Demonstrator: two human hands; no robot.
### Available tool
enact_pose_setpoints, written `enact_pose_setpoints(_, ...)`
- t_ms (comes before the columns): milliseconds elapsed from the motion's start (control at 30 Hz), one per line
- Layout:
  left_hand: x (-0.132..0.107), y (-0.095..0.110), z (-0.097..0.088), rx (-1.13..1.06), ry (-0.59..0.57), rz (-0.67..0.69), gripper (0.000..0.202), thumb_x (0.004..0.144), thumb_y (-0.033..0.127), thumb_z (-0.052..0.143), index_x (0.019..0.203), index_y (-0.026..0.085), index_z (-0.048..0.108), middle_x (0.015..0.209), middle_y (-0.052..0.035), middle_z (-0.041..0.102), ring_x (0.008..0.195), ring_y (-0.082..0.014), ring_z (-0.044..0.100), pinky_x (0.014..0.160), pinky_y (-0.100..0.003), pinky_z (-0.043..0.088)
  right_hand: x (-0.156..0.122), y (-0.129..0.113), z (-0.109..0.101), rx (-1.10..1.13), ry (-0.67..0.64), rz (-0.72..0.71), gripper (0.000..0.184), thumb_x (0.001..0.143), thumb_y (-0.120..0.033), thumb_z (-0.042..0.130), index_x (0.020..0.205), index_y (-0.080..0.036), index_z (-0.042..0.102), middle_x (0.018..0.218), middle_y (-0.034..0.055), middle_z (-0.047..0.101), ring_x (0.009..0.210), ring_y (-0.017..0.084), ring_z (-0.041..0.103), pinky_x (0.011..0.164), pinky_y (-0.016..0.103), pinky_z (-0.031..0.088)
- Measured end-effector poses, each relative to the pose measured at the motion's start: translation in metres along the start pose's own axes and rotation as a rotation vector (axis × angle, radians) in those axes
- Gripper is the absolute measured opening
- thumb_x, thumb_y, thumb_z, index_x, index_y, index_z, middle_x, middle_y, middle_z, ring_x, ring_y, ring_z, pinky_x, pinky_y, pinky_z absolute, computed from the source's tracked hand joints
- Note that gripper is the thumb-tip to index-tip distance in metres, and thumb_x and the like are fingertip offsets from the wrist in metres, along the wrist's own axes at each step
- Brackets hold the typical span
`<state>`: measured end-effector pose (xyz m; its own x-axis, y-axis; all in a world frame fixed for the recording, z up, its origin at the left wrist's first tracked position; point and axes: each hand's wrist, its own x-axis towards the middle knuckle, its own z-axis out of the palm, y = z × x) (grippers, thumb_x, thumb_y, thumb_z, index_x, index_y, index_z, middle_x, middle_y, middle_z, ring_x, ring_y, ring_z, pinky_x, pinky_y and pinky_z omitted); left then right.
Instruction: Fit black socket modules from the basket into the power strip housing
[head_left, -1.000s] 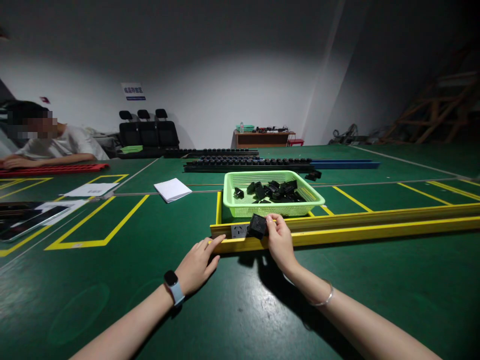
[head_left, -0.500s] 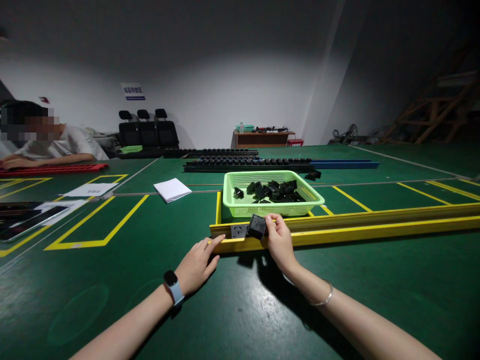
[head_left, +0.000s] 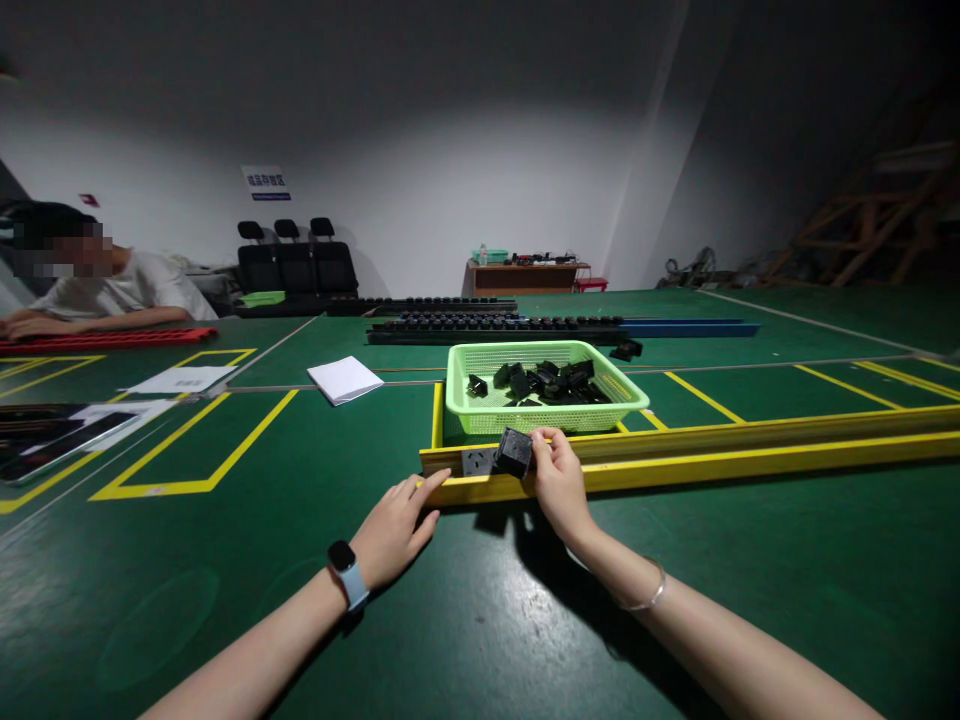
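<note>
right hand [head_left: 562, 487] still holds black block [head_left: 514, 453], position unchanged.

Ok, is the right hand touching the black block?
Touching. The head view shows the right hand pinching the black block at its right edge, with no gap between.

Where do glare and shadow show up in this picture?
In the head view, glare whitens the green tabletop near the lower middle; same head view, a dark shadow lies below the right hand and the back wall darkens toward the top.
</note>
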<state>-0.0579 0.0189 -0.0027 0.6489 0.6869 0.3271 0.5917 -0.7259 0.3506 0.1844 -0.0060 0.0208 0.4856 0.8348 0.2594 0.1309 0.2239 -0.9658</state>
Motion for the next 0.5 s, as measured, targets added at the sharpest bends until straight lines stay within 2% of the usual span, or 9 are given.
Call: enact_pose_setpoints(500, 0.0008, 0.0008, -0.0005, -0.005, -0.004, -0.007, 0.054, 0.093, 0.024, 0.043, 0.144, 0.029, 0.027, 0.107, -0.0068, 0.055, 0.098, -0.0223, 0.055, 0.088, -0.042, 0.047, -0.0006, -0.0002, 0.0007, 0.006, -0.014, 0.014, 0.034, 0.084, -0.056, 0.049, 0.089, -0.022, 0.05, 0.056, -0.0056, 0.048, 0.046, 0.011, 0.039, 0.043, 0.022, 0.027)
